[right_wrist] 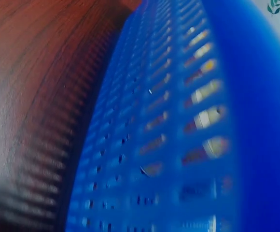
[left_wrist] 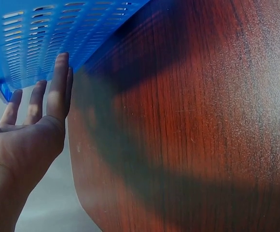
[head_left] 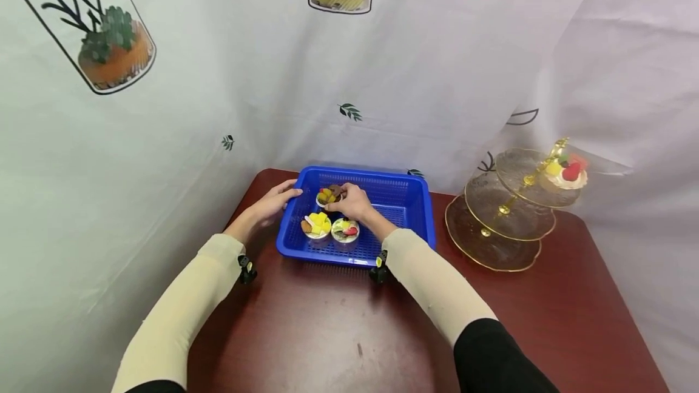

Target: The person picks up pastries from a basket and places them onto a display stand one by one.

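A blue plastic basket (head_left: 393,259) stands on the table, with several dessert cups inside. My left hand (head_left: 275,202) holds its left rim; in the left wrist view, the fingers (left_wrist: 58,92) lie along the slotted outer wall. Inside the basket, my right hand (head_left: 352,204) pinches the rear dessert cup (head_left: 323,199), which has yellow and brown toppings and is partly covered by the fingers. In front of it sit a cup with yellow cubes (head_left: 318,225) and a cup with red and green fruit (head_left: 345,231). The right wrist view shows the basket wall (right_wrist: 145,121) but not the hand.
To the right stands a three-tier glass stand (head_left: 505,211) with gold edges. A fruit-topped dessert cup (head_left: 567,173) sits on its top tier. The dark red table (head_left: 349,326) backs onto a white patterned cloth (head_left: 437,77).
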Demonstrator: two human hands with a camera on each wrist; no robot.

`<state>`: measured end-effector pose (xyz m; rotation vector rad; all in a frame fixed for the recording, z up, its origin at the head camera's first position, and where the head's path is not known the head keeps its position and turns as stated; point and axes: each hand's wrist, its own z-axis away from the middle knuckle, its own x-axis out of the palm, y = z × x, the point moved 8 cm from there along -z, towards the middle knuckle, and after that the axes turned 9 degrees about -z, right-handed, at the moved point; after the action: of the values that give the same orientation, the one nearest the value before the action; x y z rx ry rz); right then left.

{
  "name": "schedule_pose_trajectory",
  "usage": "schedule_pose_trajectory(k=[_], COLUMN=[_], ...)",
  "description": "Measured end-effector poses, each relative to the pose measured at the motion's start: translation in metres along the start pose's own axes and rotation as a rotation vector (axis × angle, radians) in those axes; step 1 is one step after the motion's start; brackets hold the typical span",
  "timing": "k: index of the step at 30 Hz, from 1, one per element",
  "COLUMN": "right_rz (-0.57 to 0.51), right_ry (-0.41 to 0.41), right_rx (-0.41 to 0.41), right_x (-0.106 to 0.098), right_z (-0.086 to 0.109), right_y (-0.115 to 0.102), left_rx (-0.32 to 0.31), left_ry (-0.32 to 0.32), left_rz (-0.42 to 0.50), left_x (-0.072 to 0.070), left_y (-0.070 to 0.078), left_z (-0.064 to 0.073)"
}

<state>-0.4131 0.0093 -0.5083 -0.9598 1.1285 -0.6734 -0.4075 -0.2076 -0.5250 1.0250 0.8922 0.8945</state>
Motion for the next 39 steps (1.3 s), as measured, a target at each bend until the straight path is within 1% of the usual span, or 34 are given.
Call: schedule_pose_trajectory(k=[4, 7, 12, 17, 22, 27, 31, 39], right_rz=[-0.008, -0.017, 0.008, 0.014, 0.042, 0.084, 0.086, 0.083], right_ry=[0.042, 0.062, 0.041, 0.027, 0.015, -0.002, -0.009, 0.01], right_rx=[-0.023, -0.033, -0.048, -0.096, -0.136, -0.185, -0.228, -0.243], right_x=[-0.011, -0.018, -0.027, -0.043, -0.063, -0.083, -0.097, -0.116], right_z=[0.001, 0.003, 0.009, 0.021, 0.039, 0.061, 0.079, 0.113], right_y=[-0.006, -0.01, -0.015, -0.021, -0.019, -0.017, -0.016, -0.006], left_rx=[0.005, 0.004, -0.001, -0.007, -0.01, -0.019, -0.015, 0.006], left_ry=[0.003, 0.008, 0.019, 0.014, -0.005, -0.002, 0.001, -0.026], left_rz=[-0.023, -0.019, -0.02, -0.035, -0.045, -0.021, -0.005, -0.024], left_x=[-0.004, -0.006, -0.008, -0.008, -0.005, -0.004, -0.003, 0.004], left_y=[0.005, 0.007, 0.004, 0.001, 0.001, -0.002, -0.002, 0.004], left_z=[0.003, 0.005, 0.007, 0.007, 0.005, 0.002, 0.001, 0.005])
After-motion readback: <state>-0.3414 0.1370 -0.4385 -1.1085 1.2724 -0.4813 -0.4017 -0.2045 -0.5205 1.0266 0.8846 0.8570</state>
